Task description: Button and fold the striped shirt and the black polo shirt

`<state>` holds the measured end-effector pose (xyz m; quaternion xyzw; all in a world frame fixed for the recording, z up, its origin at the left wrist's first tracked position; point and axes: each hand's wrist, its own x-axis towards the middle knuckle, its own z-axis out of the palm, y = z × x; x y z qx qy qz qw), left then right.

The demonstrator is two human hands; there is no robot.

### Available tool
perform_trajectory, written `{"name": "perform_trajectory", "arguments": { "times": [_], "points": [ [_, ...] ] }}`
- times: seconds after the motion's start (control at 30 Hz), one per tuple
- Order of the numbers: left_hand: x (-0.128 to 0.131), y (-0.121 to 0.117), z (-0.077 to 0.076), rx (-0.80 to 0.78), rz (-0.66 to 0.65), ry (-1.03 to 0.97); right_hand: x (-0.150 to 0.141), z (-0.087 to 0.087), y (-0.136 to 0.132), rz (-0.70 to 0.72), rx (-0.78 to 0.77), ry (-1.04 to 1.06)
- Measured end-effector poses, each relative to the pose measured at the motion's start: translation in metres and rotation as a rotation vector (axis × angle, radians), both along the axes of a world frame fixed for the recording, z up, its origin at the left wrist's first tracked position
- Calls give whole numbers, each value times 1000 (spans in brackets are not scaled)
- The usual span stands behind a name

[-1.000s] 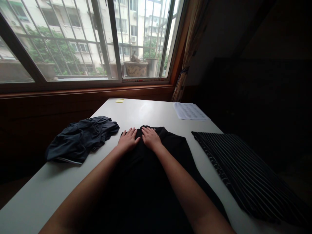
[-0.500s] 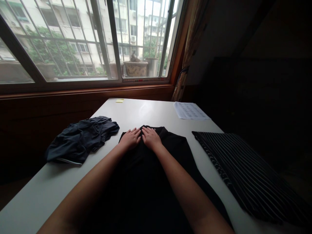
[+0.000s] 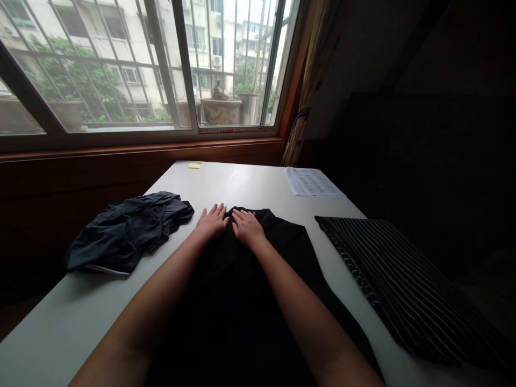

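The left hand (image 3: pixel 213 222) and right hand (image 3: pixel 247 228) lie open on the black shirt (image 3: pixel 291 243), far end. The left moved farther.

Daylight floods in from the window (image 3: pixel 185 59) beyond the left hand (image 3: pixel 213 220) and the right hand (image 3: pixel 248 228), milky with haze, and there's a soft glare on the white tabletop (image 3: pixel 236 180) past their fingertips, while right of the right hand the room drops to near-black (barely a detail survives!), the black garment (image 3: pixel 290 242) beneath them loses its folds, and farther right the striped cloth (image 3: pixel 395 279) stretches and dims toward the wide-angle edge
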<state>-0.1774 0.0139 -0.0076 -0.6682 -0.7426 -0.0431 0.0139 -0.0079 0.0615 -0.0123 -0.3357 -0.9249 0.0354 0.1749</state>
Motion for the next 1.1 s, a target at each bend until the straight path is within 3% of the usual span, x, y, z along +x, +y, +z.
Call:
{"name": "perform_trajectory", "arguments": {
  "times": [0.13, 0.23, 0.43, 1.1],
  "points": [
    [4, -13, 8, 81, -35, 34, 0, 0, 1, -5, -4, 4],
    [8, -30, 12, 100, -135, 46, -1, -1, 2, -1, -8, 5],
    [12, -54, 5, 50, -251, 42, -1, -2, 2, -2, -11, 12],
    [-4, -23, -6, -39, -162, -19, 1, 0, 0, 4, -27, 13]
  ]
}}
